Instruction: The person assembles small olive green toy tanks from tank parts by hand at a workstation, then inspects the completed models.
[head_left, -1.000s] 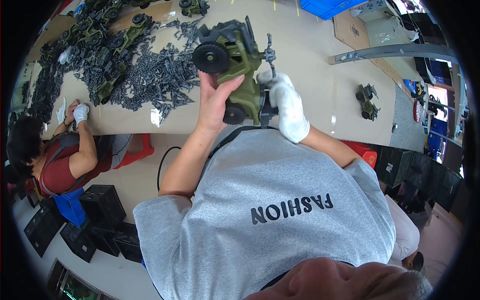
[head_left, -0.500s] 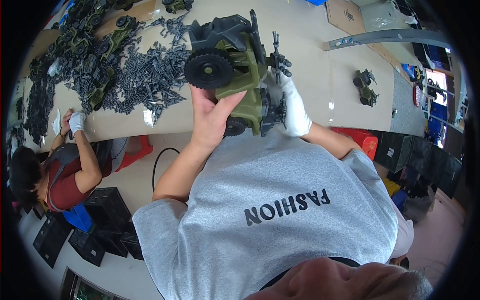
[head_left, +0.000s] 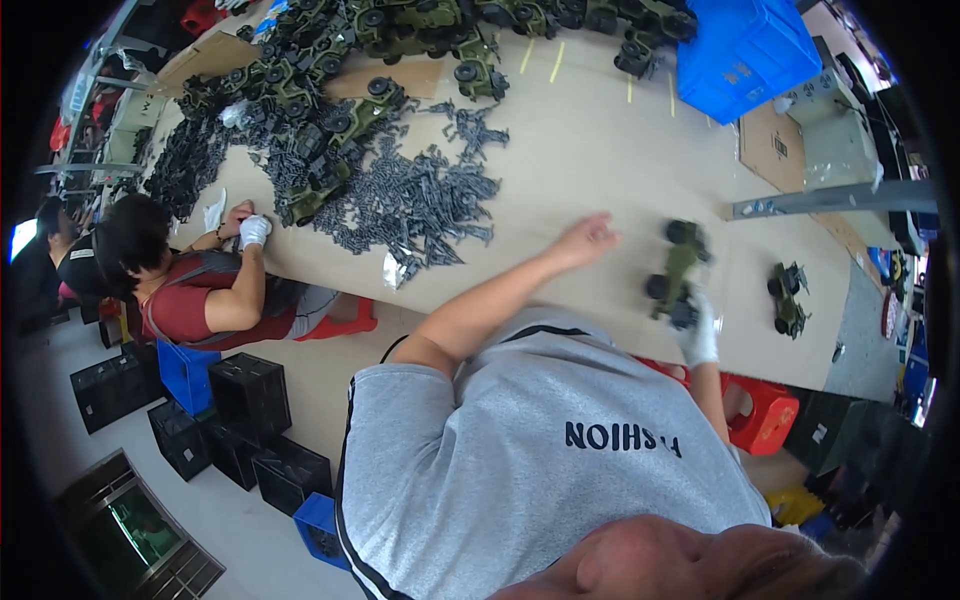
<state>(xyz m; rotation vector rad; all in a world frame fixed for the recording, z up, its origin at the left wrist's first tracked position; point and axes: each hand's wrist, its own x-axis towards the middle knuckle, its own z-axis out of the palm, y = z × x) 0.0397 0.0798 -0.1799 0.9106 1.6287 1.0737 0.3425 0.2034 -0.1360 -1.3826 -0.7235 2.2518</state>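
One blurred toy vehicle [head_left: 681,255] is clamped by right hand [head_left: 702,332], fingertips hidden. Left hand [head_left: 585,243] is outstretched at vehicle's nine o'clock, fingers loosely apart.

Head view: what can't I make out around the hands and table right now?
All in the head view:
Right hand: fingers blurred against the toy vehicle; grip unclear.
Beneath the toy vehicle: blur leaves contact with the table unclear.
Grey parts: single pieces too small to tell apart.
Co-worker's gloved hand: fingers too small.
Large blue crate: cut off by the upper edge.
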